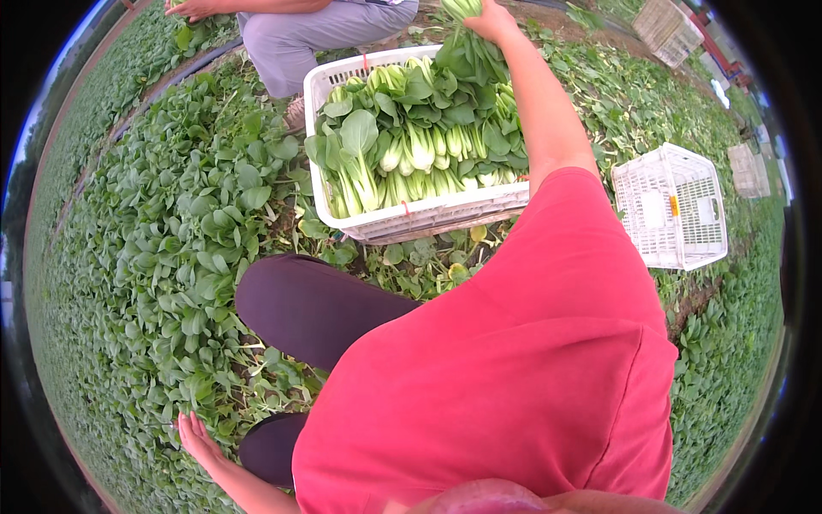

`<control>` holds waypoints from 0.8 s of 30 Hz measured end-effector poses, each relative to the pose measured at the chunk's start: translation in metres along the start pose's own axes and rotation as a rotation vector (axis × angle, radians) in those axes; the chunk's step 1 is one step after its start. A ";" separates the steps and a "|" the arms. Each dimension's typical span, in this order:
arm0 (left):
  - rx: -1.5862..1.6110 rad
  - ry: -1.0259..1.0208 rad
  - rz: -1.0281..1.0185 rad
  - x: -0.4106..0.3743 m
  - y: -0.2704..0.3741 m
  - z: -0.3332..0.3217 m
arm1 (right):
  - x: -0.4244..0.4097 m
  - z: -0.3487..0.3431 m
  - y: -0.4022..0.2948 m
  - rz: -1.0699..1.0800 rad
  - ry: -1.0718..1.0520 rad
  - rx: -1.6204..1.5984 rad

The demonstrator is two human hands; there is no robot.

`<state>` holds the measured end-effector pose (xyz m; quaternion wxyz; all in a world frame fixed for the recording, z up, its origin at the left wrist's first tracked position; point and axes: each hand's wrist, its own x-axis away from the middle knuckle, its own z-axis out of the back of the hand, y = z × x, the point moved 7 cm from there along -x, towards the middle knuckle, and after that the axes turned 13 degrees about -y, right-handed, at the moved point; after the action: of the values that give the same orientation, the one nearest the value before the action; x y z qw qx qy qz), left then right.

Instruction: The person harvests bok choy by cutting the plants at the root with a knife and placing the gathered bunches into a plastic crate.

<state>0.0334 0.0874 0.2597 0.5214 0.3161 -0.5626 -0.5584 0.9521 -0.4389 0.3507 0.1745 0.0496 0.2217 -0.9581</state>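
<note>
My right hand point(491, 22) grips a bunch of leafy bok choy point(472, 54), its pale stalks up and dark leaves down, over the far side of a white plastic crate point(417, 209). Rows of bok choy point(420, 144) lie packed in this crate, with a few longer plants at its left end. My left hand point(200, 440) is low at the left, beside the growing greens point(173, 308), with a small thin tool point(172, 425) at its fingers. The tool's kind is hard to make out, and the palm hides part of it.
Another person in grey trousers point(314, 38) crouches beyond the crate; their hand point(196, 8) holds greens. White crates point(671, 205) stand at the right, another point(668, 32) at the upper right. A dark hose point(173, 74) runs through the plants. Cut leaves cover the ground around the crate.
</note>
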 end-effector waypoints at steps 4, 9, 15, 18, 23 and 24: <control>0.016 0.089 0.162 -0.004 -0.033 0.015 | 0.010 -0.123 0.100 -0.336 -0.235 0.101; -0.015 0.147 0.231 0.004 -0.045 0.038 | 0.043 -0.173 0.081 -0.399 -0.248 0.064; -0.041 0.149 0.302 -0.009 -0.066 0.052 | 0.007 -0.205 0.124 -0.413 -0.427 0.015; -0.099 0.001 0.236 -0.046 -0.079 0.005 | -0.002 -0.196 0.192 -0.481 -0.384 0.031; -0.132 0.055 0.198 -0.009 -0.061 0.025 | 0.020 -0.132 0.034 -0.379 -0.360 0.286; -0.144 0.060 0.200 -0.007 -0.061 0.019 | 0.029 -0.120 0.019 -0.289 -0.275 0.306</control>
<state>0.0039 0.0885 0.2031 0.6124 0.2367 -0.5338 -0.5329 0.9342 -0.4113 0.2306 0.0545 -0.0876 0.0529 -0.9933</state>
